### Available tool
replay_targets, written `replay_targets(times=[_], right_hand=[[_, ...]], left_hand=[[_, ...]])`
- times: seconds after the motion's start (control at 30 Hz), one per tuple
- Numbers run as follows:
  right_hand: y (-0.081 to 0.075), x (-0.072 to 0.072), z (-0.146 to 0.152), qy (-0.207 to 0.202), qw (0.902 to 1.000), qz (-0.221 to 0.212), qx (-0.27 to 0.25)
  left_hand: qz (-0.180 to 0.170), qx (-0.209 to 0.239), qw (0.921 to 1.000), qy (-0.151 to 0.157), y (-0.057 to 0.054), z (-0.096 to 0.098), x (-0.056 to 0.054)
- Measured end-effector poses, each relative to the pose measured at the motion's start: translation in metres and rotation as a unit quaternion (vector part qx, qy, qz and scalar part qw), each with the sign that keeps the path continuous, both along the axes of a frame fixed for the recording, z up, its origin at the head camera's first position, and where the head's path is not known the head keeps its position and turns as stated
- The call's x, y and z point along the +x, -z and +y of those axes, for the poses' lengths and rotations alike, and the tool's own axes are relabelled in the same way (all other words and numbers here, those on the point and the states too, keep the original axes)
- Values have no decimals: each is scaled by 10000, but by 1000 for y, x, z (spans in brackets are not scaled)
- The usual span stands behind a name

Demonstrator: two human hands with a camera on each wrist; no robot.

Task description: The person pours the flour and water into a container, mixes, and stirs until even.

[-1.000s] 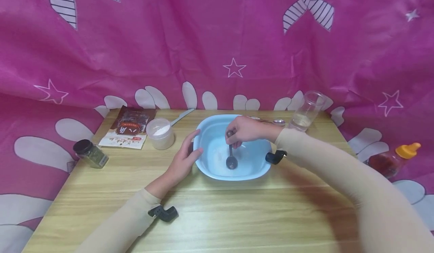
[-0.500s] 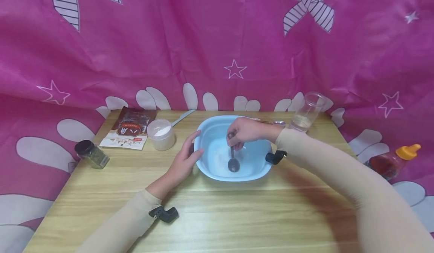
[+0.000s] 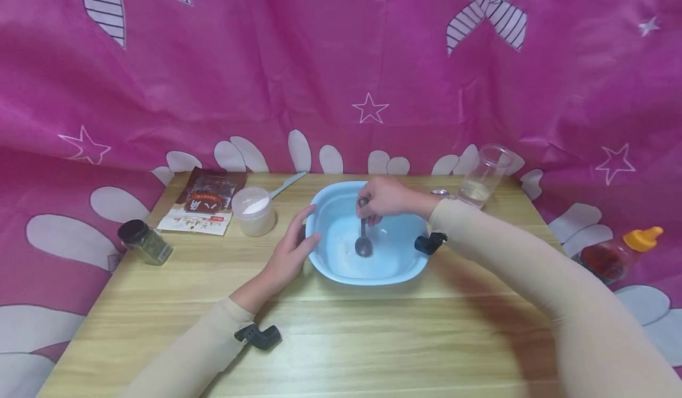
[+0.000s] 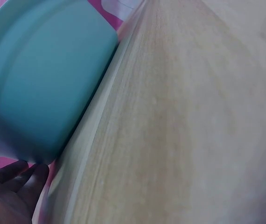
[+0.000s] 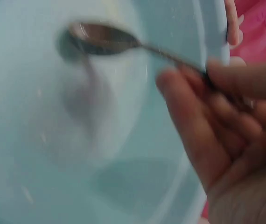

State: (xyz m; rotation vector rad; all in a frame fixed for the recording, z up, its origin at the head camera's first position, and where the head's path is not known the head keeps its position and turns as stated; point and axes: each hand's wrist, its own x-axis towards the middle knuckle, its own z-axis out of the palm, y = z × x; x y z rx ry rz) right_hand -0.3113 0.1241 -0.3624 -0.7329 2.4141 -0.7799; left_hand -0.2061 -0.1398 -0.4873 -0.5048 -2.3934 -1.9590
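A light blue basin (image 3: 341,272) stands on the table with whitish liquid (image 5: 67,126) in its bottom. My left hand (image 3: 288,250) holds its left side, thumb and forefinger at the rim; in the left wrist view other fingers (image 4: 35,184) touch the basin's outer wall (image 4: 49,79). My right hand (image 3: 386,199) reaches over the basin and pinches a dark metal spoon (image 3: 364,246) by the handle. The spoon's bowl points down into the basin. In the right wrist view the spoon (image 5: 105,39) is blurred, held between thumb and fingers (image 5: 193,126).
Left of the basin stand a clear tub (image 3: 254,220) of white powder, a pale-handled utensil (image 3: 289,183), a brown-and-white packet (image 3: 202,204) and a black-lidded jar (image 3: 146,244). A clear cup (image 3: 482,179) stands back right; a yellow-capped bottle (image 3: 613,256) is at far right.
The spoon's bowl first moves slightly toward the near side of the basin, then back toward its middle. My right hand rises a little. The left hand keeps its place on the basin.
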Motion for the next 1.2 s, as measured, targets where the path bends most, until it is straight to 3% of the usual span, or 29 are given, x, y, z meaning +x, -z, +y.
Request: replay_targets(times=[0.1, 0.17, 0.37, 0.43, 0.5, 0.63, 0.73, 0.9, 1.03, 1.1, 1.2], right_hand=[[0, 5, -4, -513, 9976, -451, -90], [2, 6, -8, -611, 9966, -478, -262], [6, 0, -9, 261, 9985, 306, -372], [5, -1, -6, 471, 9978, 379, -290], [2, 1, -3, 446, 9984, 275, -199], [1, 7, -8, -95, 9995, -227, -220], [3, 8, -16, -287, 9986, -237, -363], [6, 0, -17, 435, 9973, 323, -502], [4, -4, -9, 915, 9938, 411, -476], [2, -3, -6, 842, 9951, 372, -361], [2, -1, -9, 406, 9986, 143, -305]], left_hand=[[24, 17, 10000, 7, -1, 1, -1], [2, 37, 10000, 32, 0, 2, -1], [-95, -29, 9999, 42, 2, 3, 0], [-71, -74, 9999, 8, 2, 3, -1], [-49, -104, 9999, -16, 1, 3, -1], [-12, -66, 10000, -31, 0, 3, -1], [-14, -30, 10000, -10, 1, 3, 0], [-60, -29, 10000, 41, 3, 2, 0], [-24, -71, 10000, 25, 3, 2, -2], [-4, -93, 10000, 15, 3, 1, -3], [14, -105, 9999, 1, 3, 0, -2]])
